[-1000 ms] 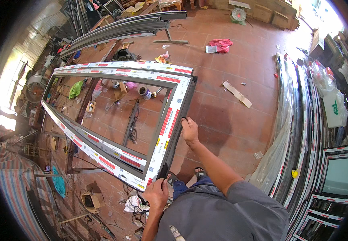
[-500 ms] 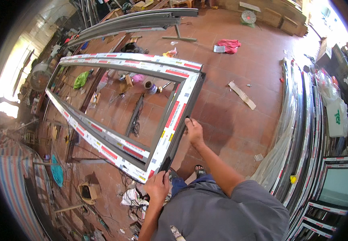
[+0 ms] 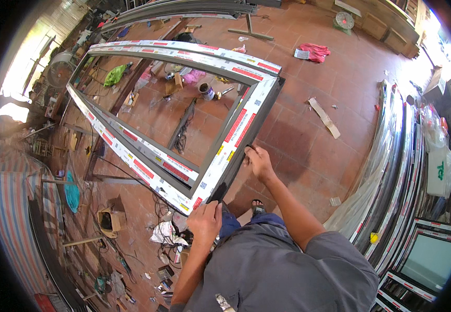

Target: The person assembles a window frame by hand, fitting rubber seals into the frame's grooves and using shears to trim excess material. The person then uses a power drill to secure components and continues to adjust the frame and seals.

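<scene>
White film with red and yellow patches covers the faces of a long, dark-edged rectangular frame [image 3: 230,145], which lies above the tiled floor [image 3: 282,39] in front of the person and stretches away to the far left; what bears its weight is not fully visible. Its short side is nearest the person. At the near left corner of the frame, the left hand [image 3: 204,223] has its grip closed on the dark outer edge, fingers bent and thumb beside them. Farther up that short side, toward the frame's right corner, the right hand [image 3: 259,164] pinches the same dark edge between thumb and curled fingers; the force of either grip cannot be told.

Through the frame's opening, a tin [image 3: 206,92], a pink bag [image 3: 193,76] and a bright green cloth [image 3: 114,76] show lower down. Beyond the frame's right corner, a strip of cardboard [image 3: 324,118] and a red bag [image 3: 316,53] lie apart on the floor. Along the floor's right side stand long profiles partly wrapped in clear plastic [image 3: 358,195]. Below the frame's long left side, an opened cardboard box [image 3: 119,220] sits near a crumpled white bag [image 3: 164,233].
</scene>
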Available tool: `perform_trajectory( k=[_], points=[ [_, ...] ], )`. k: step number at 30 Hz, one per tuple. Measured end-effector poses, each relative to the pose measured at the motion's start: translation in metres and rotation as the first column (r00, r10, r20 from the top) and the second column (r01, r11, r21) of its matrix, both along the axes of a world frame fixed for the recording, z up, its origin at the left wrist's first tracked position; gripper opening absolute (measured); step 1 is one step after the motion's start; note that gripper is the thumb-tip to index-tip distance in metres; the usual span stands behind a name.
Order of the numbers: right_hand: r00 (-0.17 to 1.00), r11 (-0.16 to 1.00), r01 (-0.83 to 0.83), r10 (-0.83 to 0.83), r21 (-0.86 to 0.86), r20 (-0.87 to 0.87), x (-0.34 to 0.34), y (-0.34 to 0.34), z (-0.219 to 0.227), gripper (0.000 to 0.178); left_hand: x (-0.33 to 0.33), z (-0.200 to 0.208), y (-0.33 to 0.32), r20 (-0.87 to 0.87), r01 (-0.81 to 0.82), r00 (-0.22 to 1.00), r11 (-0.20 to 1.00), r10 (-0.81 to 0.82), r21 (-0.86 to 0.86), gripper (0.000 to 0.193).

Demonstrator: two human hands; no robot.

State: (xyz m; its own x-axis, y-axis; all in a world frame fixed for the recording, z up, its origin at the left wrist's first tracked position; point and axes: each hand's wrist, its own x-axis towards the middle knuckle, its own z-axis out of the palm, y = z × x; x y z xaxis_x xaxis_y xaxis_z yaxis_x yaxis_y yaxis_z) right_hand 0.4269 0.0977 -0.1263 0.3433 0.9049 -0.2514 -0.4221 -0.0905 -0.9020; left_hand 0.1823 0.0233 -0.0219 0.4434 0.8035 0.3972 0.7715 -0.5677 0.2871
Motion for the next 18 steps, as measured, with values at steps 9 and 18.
perform_trajectory(
  k=[9, 18],
  points=[
    [0.995, 0.996, -0.088, 0.086, -0.026, -0.058, -0.001, -0.009, -0.005, 0.028, 0.004, 0.005, -0.001, -0.036, -0.025, 0.999, 0.999, 0.026, 0.026, 0.011],
    [0.988, 0.989, -0.141, 0.139, -0.034, -0.065, -0.009, -0.012, 0.015, 0.026, 0.005, -0.005, -0.002, -0.089, -0.052, 0.994, 0.996, 0.058, 0.075, 0.012]
  ],
)
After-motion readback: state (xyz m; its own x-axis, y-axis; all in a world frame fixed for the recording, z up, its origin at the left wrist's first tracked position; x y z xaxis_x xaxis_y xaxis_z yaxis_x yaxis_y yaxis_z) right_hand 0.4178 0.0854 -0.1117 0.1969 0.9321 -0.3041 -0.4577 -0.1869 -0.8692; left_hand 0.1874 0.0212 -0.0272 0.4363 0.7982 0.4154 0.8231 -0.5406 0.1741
